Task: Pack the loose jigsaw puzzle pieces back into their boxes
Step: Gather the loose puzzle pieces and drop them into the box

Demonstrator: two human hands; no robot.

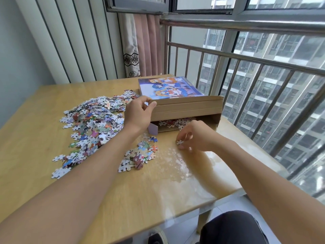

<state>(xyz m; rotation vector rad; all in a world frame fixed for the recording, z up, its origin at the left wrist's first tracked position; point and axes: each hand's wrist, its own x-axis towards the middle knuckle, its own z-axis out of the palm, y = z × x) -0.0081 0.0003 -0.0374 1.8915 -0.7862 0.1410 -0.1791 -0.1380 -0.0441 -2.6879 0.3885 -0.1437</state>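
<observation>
Head view, read from left to right: a wide heap of loose jigsaw pieces (93, 124) spreads over the left half of the wooden table (44, 106), far too many to count. Nearer the middle lies one smaller cluster of pieces (138, 156), with a couple of strays just beyond it. The left hand (139, 112) grips the front left corner of the puzzle box (186, 110), thumb on top and fingers curled over the edge, holding the lid raised so the front gapes. Inside the opening a layer of packed pieces (175, 123) is visible. Just in front of that opening, the right hand (195, 135) pinches a single pale piece (179, 142) at the tabletop, fingers narrowed on it. Behind the box are a curtain (140, 46) and a window railing (246, 59).

By count there is one box in sight, though the task speaks of boxes, two hands, two groupings of loose pieces, and one piece in the fingers.

The risks, as I judge them: the box sits close to the table's right edge, so a hard push could shove it toward the railing. If the left hand's hold slips, the lid drops on the right fingers. Pieces already packed may slide out through the open front, and the pinched piece is small enough to be fumbled.
</observation>
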